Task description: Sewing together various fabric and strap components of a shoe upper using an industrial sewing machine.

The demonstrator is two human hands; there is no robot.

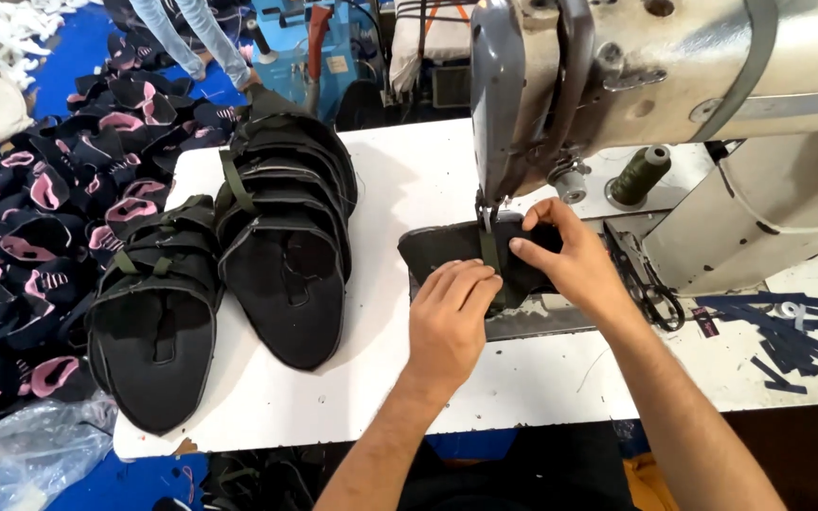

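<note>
Not much of that sort around me. At the far side of my table, on the blue machine, I see a small pale rectangular label. On the floor at my lower left lies a crumpled clear plastic bag, beside the heap of black and pink pieces. I see no signs and no screens from here.

black fabric piece | flat under needle | olive strap across it
</note>
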